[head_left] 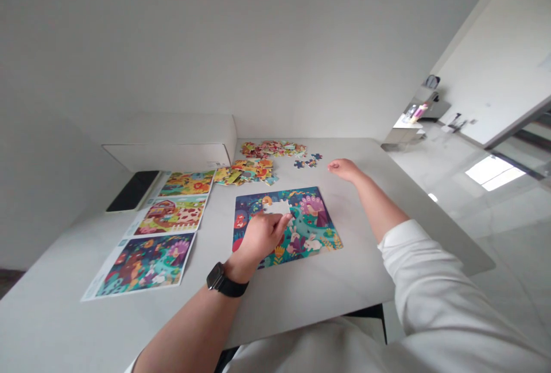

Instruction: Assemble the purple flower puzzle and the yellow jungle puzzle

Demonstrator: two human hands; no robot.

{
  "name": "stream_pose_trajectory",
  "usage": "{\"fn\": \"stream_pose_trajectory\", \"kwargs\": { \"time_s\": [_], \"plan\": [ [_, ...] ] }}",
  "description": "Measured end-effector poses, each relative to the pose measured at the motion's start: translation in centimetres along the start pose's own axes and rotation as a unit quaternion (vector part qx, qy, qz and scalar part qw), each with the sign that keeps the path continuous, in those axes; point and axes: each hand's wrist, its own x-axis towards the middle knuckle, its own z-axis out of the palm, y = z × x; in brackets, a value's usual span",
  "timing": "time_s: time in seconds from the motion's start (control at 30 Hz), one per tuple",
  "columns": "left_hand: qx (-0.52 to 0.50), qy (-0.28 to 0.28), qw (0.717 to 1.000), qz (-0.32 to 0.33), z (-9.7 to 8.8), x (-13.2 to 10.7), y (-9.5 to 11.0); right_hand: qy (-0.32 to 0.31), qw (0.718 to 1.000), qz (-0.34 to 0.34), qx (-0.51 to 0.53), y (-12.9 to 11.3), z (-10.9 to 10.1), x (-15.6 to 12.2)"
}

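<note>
A colourful animal jigsaw puzzle (325, 232) lies mostly assembled on the table, with a white gap (278, 208) near its upper middle. My left hand (262, 236), with a black watch on the wrist, rests over the puzzle's left part, fingers curled and thumb beside the gap. Whatever its fingers hold, if anything, is hidden. Beyond the puzzle, to the right, my right hand (343, 168) is closed near the table surface. I cannot make out anything in it. Several loose blue puzzle pieces (310, 162) lie just left of that hand.
Two heaps of loose pieces, a yellow pile (247, 171) and a reddish pile (272, 148), lie near the wall. On the left are a printed picture sheet (189, 235), a dark phone-like slab (133, 191) and a white box (172, 155). The table's right edge borders a glossy floor (439, 189).
</note>
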Motion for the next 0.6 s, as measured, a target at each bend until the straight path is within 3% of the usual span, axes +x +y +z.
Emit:
{"fn": "stream_pose_trajectory", "kwargs": {
  "time_s": [0.1,0.27,0.47,0.6],
  "plan": [
    [-0.023,-0.013,1.0,0.002,0.0,-0.2,0.2,0.031,0.998,0.036,-0.03,-0.1,1.3,3.2],
    [-0.029,-0.023,0.999,-0.006,0.0,-0.2,0.0,0.042,0.997,0.037,-0.044,-0.8,2.6,7.5],
    [-0.03,-0.03,0.999,-0.014,-0.5,-0.4,-0.2,0.015,0.999,0.026,-0.03,-0.9,2.2,11.5],
    [-0.031,-0.037,0.999,-0.023,-0.5,-0.5,-0.2,-0.004,0.999,0.036,0.004,-0.6,1.8,12.6]
  ]
}}
